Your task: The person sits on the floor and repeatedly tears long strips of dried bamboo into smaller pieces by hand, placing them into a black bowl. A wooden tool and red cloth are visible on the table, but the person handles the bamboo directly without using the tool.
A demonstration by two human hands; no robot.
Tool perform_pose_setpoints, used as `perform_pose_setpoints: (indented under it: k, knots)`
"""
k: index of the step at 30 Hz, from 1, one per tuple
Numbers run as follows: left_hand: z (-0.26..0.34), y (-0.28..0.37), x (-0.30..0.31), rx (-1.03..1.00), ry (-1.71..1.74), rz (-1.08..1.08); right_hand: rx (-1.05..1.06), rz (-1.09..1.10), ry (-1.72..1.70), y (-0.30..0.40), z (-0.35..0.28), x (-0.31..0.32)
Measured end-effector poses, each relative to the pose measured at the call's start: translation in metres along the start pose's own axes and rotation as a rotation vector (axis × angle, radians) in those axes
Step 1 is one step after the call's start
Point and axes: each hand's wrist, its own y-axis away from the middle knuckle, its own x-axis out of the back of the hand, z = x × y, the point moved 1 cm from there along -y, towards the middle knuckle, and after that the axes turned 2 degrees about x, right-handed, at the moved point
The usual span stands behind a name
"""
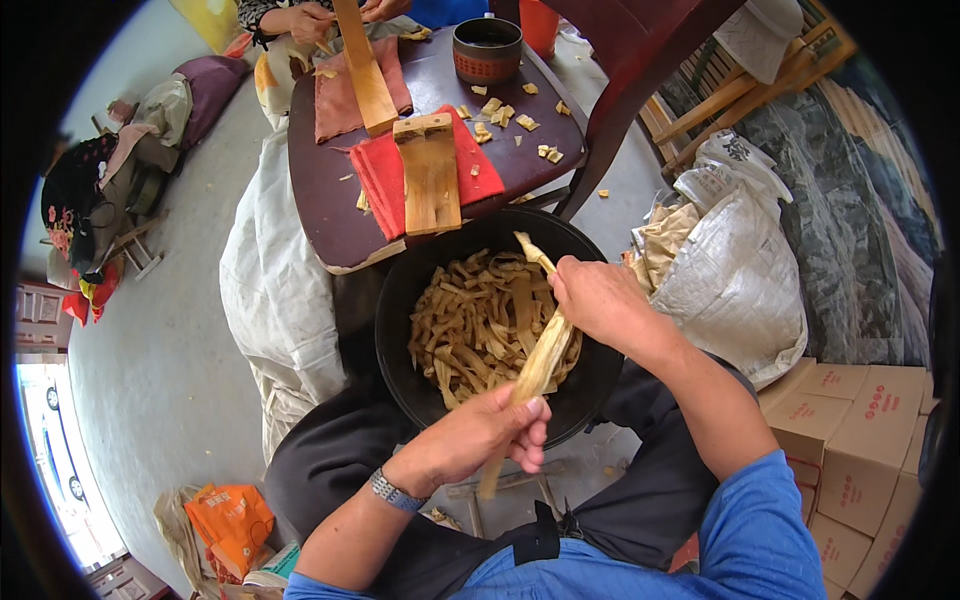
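Both my hands hold one long, pale yellow dried strip (546,352), stretched slantwise over a round black tub (390,337). My left hand (499,431), with a metal watch at its wrist, is closed around the lower part, and a blurred end hangs below it. My right hand (600,300) grips the upper part, whose twisted tip sticks out past the fingers. In the tub lies a heap of similar folded dried pieces (472,322). Beyond it, a wooden block (431,180) rests on a red cloth (480,169) on a dark red chair seat (322,202).
Cut bits (502,112) and a round tin (487,52) are on the seat. A co-worker's hands (311,22) are beside an upright wooden board (364,67). A white sack (277,262) stands left, a silver sack (735,277) and cardboard boxes (862,442) right.
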Motion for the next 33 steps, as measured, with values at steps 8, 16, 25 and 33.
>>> perform_pose_setpoints:
  k: [8, 16, 25, 33]
  knots:
    - [0.017, 0.009, 0.014, 0.0, -0.169, -0.03, 0.552, -0.067, -0.618, 0.027, -0.04, 0.026]
    - [0.025, 0.024, 0.032, 0.092, -0.69, 0.091, 0.488, -0.734, -0.557, 0.045, -0.036, 0.008]
    - [0.045, 0.045, 0.043, -0.002, -0.718, 0.19, 0.591, -0.369, -0.389, 0.051, -0.043, 0.006]
    - [0.053, 0.059, 0.044, 0.01, -0.449, 0.184, 0.789, -0.015, -0.217, 0.049, -0.049, 0.019]
